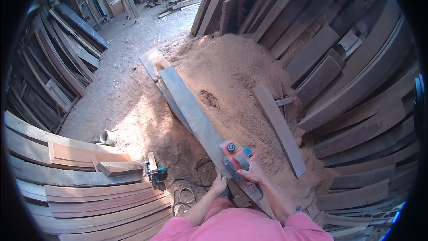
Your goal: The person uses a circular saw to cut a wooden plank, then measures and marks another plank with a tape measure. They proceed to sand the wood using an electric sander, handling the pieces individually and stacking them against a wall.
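A long grey plank (189, 105) runs away from my body, its near part beneath a red electric planer (228, 146). My right hand (253, 172) is closed around the planer's rear handle. My left hand (218, 184) is at the plank's left edge, just beside the planer, and appears to grip that edge; its fingers show only in part. Under the grey plank lies another board (154, 58), whose far end sticks out past it. The planer's underside is hidden.
Sawdust (227, 67) is heaped around the plank. A loose board (281, 129) lies to the right. At left are a blue power tool (157, 172), a cable (183, 196), a pale cup (106, 137) and stacked boards (102, 196). Planks (356, 102) lean along the right side.
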A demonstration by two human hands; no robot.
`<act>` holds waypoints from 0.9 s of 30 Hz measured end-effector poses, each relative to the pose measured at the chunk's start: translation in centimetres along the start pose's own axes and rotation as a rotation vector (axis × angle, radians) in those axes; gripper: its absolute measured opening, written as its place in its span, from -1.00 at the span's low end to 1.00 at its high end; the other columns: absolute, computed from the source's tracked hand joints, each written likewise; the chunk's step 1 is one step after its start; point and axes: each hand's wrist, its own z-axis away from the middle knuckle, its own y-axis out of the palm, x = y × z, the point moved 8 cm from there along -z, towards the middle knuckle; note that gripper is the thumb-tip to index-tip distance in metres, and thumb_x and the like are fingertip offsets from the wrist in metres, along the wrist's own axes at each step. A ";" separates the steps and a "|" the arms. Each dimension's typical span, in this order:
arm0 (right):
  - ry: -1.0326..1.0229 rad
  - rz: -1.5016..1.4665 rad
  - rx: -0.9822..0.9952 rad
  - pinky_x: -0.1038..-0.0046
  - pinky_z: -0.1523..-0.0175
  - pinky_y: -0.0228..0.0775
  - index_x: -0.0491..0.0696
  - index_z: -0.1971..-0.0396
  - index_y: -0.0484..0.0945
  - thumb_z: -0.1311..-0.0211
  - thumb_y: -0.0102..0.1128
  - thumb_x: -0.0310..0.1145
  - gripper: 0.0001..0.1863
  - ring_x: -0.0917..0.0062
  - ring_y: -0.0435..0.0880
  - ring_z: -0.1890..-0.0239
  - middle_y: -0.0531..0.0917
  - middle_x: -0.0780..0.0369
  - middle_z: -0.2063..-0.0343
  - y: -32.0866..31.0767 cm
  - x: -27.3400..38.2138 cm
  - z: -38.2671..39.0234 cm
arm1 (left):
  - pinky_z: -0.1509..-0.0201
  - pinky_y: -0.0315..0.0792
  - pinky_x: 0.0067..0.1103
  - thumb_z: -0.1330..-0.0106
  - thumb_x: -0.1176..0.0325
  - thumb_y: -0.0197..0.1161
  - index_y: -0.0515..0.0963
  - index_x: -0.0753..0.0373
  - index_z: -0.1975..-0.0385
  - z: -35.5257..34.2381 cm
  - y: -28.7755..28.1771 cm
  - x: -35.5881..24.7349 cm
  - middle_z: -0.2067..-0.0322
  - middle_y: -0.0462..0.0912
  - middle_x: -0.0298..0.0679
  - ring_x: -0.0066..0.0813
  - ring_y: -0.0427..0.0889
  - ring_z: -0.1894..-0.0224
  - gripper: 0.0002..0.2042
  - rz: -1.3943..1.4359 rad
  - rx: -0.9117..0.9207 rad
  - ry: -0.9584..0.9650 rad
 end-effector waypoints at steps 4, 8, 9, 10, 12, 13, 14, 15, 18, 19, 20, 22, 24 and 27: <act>0.098 -0.372 0.110 0.42 0.25 0.55 -0.10 -0.16 0.57 -0.18 0.36 -0.32 -0.48 0.53 0.68 0.33 0.67 0.26 0.30 1.8 -3.0 1.0 | -0.42 0.31 -0.21 -0.55 0.13 -0.07 -0.60 0.09 -0.54 2.3 1.2 2.0 -0.18 0.45 0.51 0.35 0.50 -0.26 -0.14 -0.046 0.003 -0.049; 0.077 -0.314 0.090 0.52 0.50 0.41 -0.11 0.02 0.59 -0.20 0.34 -0.32 -0.64 0.63 0.59 0.54 0.62 0.33 0.44 2.3 -4.8 0.9 | -0.40 0.33 -0.19 -0.54 0.13 -0.09 -0.59 0.09 -0.55 2.6 1.5 0.6 -0.16 0.47 0.51 0.37 0.51 -0.24 -0.15 -0.108 -0.063 0.040; -0.018 -0.307 0.042 0.52 0.50 0.42 -0.11 0.07 0.58 -0.22 0.33 -0.31 -0.68 0.64 0.59 0.54 0.61 0.34 0.45 2.1 -5.9 0.6 | -0.38 0.35 -0.19 -0.54 0.15 -0.10 -0.56 0.07 -0.56 2.6 1.7 0.3 -0.17 0.47 0.47 0.37 0.52 -0.23 -0.17 -0.103 -0.105 0.098; -0.136 -0.255 -0.021 0.53 0.50 0.41 -0.11 0.07 0.58 -0.26 0.31 -0.27 -0.69 0.65 0.58 0.53 0.60 0.34 0.45 1.3 -3.9 -0.8 | -0.36 0.37 -0.19 -0.54 0.16 -0.10 -0.53 0.05 -0.57 1.4 0.3 -1.3 -0.19 0.48 0.44 0.36 0.53 -0.22 -0.19 -0.106 -0.165 0.189; -0.390 -0.182 -0.124 0.54 0.49 0.40 -0.09 0.09 0.56 -0.34 0.27 -0.20 -0.70 0.67 0.57 0.52 0.59 0.35 0.46 0.8 -0.4 -1.6 | -0.31 0.42 -0.21 -0.55 0.16 -0.11 -0.46 0.03 -0.59 -0.3 -1.0 -0.2 -0.21 0.51 0.33 0.22 0.59 -0.20 -0.21 -0.004 -0.227 0.193; -0.301 -0.269 -0.046 0.54 0.49 0.40 -0.09 0.10 0.56 -0.39 0.23 -0.16 -0.70 0.68 0.56 0.52 0.58 0.36 0.47 1.2 -0.7 -1.2 | -0.28 0.45 -0.23 -0.55 0.16 -0.11 -0.43 0.02 -0.60 -0.4 -0.7 0.5 -0.22 0.53 0.27 0.16 0.61 -0.19 -0.23 0.045 -0.251 0.195; -0.199 -0.351 0.022 0.54 0.49 0.40 -0.08 0.11 0.55 -0.43 0.19 -0.12 -0.69 0.69 0.55 0.52 0.57 0.37 0.48 1.1 -1.6 0.0 | -0.27 0.46 -0.24 -0.56 0.16 -0.11 -0.40 0.03 -0.60 0.2 0.5 0.8 -0.22 0.54 0.21 0.07 0.62 -0.18 -0.24 0.166 -0.207 0.104; -0.089 -0.431 0.072 0.55 0.49 0.39 -0.07 0.13 0.55 -0.47 0.15 -0.08 -0.67 0.70 0.53 0.52 0.55 0.38 0.48 0.8 -3.3 1.4 | -0.27 0.47 -0.26 -0.56 0.16 -0.12 -0.37 0.03 -0.61 1.4 2.4 -0.3 -0.23 0.54 0.16 -0.02 0.63 -0.17 -0.25 0.283 -0.145 0.018; -0.072 -0.499 0.075 0.55 0.50 0.38 -0.05 0.21 0.51 -0.55 0.03 -0.01 -0.63 0.72 0.49 0.55 0.52 0.39 0.51 0.7 -5.0 4.7 | -0.21 0.46 -0.35 -0.60 0.02 -0.12 -0.23 -0.09 -0.62 3.5 5.0 -0.7 -0.20 0.56 -0.07 -0.25 0.60 -0.12 -0.31 0.641 -0.098 -0.038; -0.046 -0.483 0.107 0.55 0.50 0.38 -0.04 0.22 0.50 -0.55 0.01 -0.02 -0.64 0.72 0.48 0.56 0.51 0.39 0.51 0.6 -5.6 5.9 | -0.22 0.44 -0.33 -0.60 -0.03 -0.12 -0.20 -0.11 -0.62 3.3 5.4 -0.6 -0.21 0.56 -0.08 -0.23 0.58 -0.14 -0.31 0.772 -0.088 0.016; -0.032 -0.466 0.160 0.55 0.51 0.37 -0.03 0.23 0.48 -0.56 0.00 -0.03 -0.66 0.71 0.47 0.57 0.50 0.39 0.52 0.9 -5.0 7.3 | -0.26 0.41 -0.30 -0.59 -0.12 -0.16 -0.14 -0.09 -0.62 3.1 4.4 1.2 -0.26 0.53 -0.10 -0.21 0.55 -0.18 -0.31 0.837 -0.155 0.017; 0.022 -0.451 0.200 0.55 0.52 0.36 -0.02 0.23 0.47 -0.56 -0.01 -0.05 -0.67 0.72 0.46 0.58 0.49 0.40 0.53 1.8 -6.3 8.8 | -0.34 0.31 -0.22 -0.57 -0.24 -0.23 -0.15 -0.10 -0.62 2.5 3.9 2.3 -0.30 0.51 -0.14 -0.18 0.50 -0.24 -0.28 0.931 -0.184 -0.008; 0.114 -0.451 0.219 0.55 0.53 0.34 -0.02 0.23 0.47 -0.56 -0.02 -0.06 -0.69 0.72 0.46 0.58 0.49 0.39 0.53 3.8 -9.9 10.6 | -0.41 0.18 -0.13 -0.55 -0.29 -0.31 -0.29 -0.15 -0.62 3.5 4.3 1.4 -0.29 0.52 -0.19 -0.14 0.47 -0.26 -0.25 1.009 -0.142 -0.089; -0.026 -0.470 0.179 0.54 0.53 0.33 -0.02 0.26 0.48 -0.56 -0.01 -0.08 -0.69 0.72 0.46 0.59 0.49 0.40 0.54 5.4 -10.0 9.9 | -0.44 0.20 -0.25 -0.56 -0.30 -0.33 -0.06 0.08 -0.60 1.5 3.5 5.8 -0.37 0.42 -0.10 -0.17 0.46 -0.31 -0.23 0.967 -0.172 -0.033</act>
